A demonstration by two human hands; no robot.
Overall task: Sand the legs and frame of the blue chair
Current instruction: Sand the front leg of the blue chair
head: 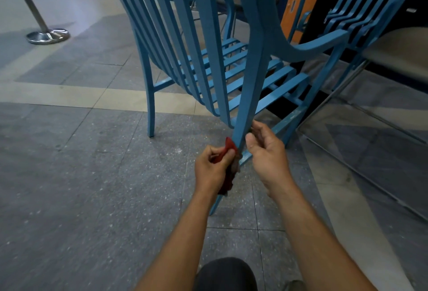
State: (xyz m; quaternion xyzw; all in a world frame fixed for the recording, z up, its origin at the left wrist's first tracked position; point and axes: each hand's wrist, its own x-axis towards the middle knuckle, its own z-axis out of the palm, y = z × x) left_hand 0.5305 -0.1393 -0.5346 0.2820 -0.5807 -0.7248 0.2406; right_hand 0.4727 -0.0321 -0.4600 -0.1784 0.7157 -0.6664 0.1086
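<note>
Head cam, looking down at a grey tiled floor (81, 174). There's a chrome post base (47, 35) off to the far left, an orange panel (294, 7) at the back, and a second blue chair (361, 12) just to the right, with its frame crowding in close. My dark-trousered knee (224, 274) pokes in at the bottom.

The blue chair (231, 70) stands right in front with its slatted back toward me and its seat facing away. The rear leg (249, 96) runs long and thin from the top of the frame down toward me, slanting left to its foot on the floor. The paint is matte blue, with pale scuffs on the lower rails.

The left hand (212, 165) is curled tight around a red bit of sandpaper (228, 149), pressing it against the leg low down. The right hand (266, 151) sits just beside the leg, a little higher up. Its thumb and fingers are drawn in close together, but I can't tell if they're actually pinching anything.
</note>
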